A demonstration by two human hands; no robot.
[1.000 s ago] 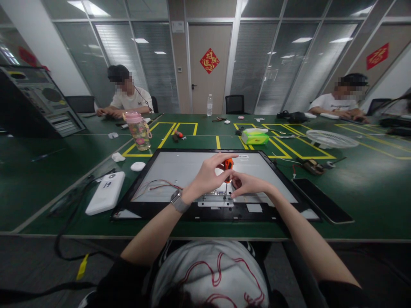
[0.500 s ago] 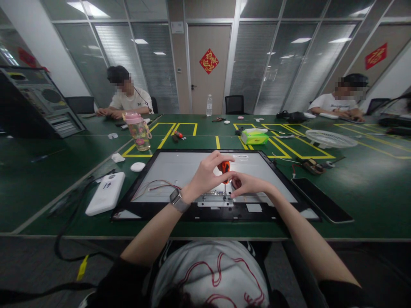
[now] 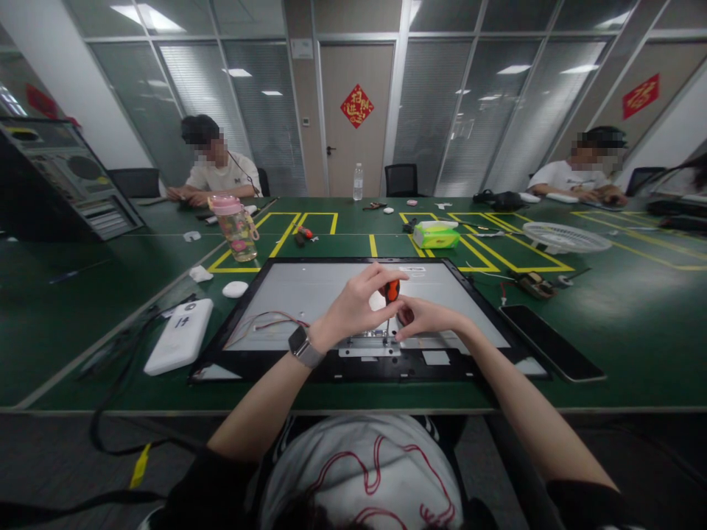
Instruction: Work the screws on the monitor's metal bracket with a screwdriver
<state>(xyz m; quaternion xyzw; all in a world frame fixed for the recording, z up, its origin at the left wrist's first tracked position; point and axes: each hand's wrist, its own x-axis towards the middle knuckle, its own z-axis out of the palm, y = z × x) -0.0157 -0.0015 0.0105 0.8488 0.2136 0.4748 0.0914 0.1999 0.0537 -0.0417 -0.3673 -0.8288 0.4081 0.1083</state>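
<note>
My left hand, with a watch on the wrist, is closed around the orange and black handle of a screwdriver. The screwdriver stands nearly upright, its tip down at a metal bracket on the near edge of a flat display panel. Close to the shaft is my right hand, fingers curved and thumb apart from the index finger, the thumb low by the bracket. I see nothing held in it. The exact contact at the screwdriver tip is too small to make out. Thin wires lie on the panel's left side.
Left of the panel are a white power bank, a white oval case and a pink-lidded bottle. A phone lies to the right. Beyond are a green packet and a white round grille. Two people sit across the table.
The screwdriver handle leans slightly further right, and my left fingers have shifted a little around it. My right hand stays almost in place. The whole view has moved slightly.
</note>
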